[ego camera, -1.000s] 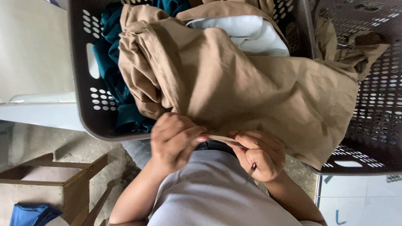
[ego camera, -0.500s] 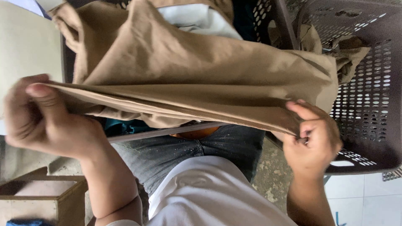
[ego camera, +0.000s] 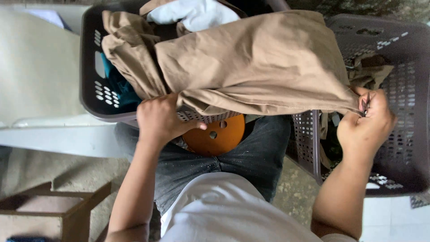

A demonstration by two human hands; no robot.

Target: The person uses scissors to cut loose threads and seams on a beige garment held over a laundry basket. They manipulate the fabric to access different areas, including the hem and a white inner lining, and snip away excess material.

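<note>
Head camera: left hand [ego camera: 163, 118] and right hand [ego camera: 365, 123] closed on tan garment's [ego camera: 260, 67] near edge, stretched over dark laundry basket [ego camera: 92, 96]; best kept taut, edge level.

Concrete floor [ego camera: 295, 188] carries a dark perforated laundry basket [ego camera: 403, 134] at right. Second dark basket [ego camera: 92, 89] sits on the person's lap, over an orange round stool [ego camera: 215, 136]. Wooden stool [ego camera: 67, 210] stands bottom-left on the floor.
</note>
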